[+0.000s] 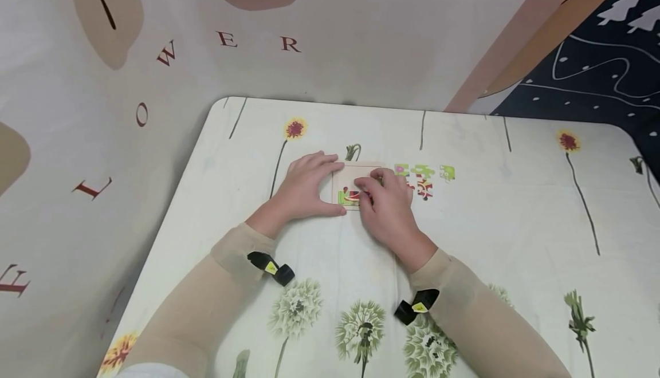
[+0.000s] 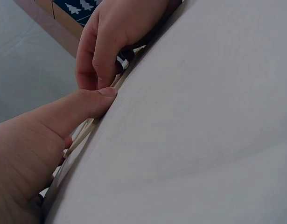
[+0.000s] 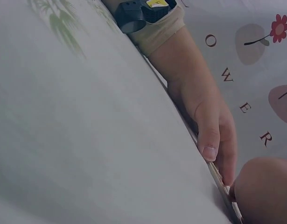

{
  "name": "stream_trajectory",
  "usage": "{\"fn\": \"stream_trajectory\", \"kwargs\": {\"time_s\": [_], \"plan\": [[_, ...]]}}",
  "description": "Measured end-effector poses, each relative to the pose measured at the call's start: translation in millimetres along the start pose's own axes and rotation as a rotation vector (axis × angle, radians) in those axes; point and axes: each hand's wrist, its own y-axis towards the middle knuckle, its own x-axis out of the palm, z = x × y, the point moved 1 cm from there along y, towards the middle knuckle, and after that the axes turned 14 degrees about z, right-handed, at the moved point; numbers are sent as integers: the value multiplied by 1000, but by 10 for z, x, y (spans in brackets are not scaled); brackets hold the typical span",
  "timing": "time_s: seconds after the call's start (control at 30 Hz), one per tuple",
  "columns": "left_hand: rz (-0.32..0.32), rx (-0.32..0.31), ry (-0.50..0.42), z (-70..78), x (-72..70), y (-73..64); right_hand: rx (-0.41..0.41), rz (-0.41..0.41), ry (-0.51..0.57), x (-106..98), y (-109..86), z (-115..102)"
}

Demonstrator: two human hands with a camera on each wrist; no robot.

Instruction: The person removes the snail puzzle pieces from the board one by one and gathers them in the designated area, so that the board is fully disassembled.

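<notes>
Two hands at a small jigsaw board on a flower-patterned tabletop.
The left hand [image 1: 309, 189] is spread wide, thumb touching the near edge of the board [image 1: 356, 170] and fingertips at its far left corner; just right of that palm, fitted pieces [image 1: 348, 197] fill the board's near left part. The right hand [image 1: 389, 206] bends its fingers over the board, possible grip hidden; loose pieces [image 1: 424, 170] lie just right of its fingers on the tabletop [image 1: 495, 212].

Tblcloth [image 1: 495, 212] was white w/ grn dandelions [image 1: 360, 323] & yel-red flwrs [image 1: 569, 141]; puzzle board [image 1: 350, 177] was beige, loose pcs [image 1: 447, 173] to its R grn & red; far-R backdrop [image 1: 582, 60] was navy w/ white trees [image 1: 626, 6].
</notes>
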Motion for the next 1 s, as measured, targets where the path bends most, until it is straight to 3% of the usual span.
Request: {"fn": "stream_trajectory", "kwargs": {"time_s": [0.3,0.73,1.0], "plan": [[-3,-10,-2,15,-17,-9,-7,-9,-52,-12,11,-24],[-3,-3,-2,2,1,5,-37,-155,-36,-61,194,99],[0,-7,-8,7,0,-6,-52,-111,-14,-77,191,116]]}}
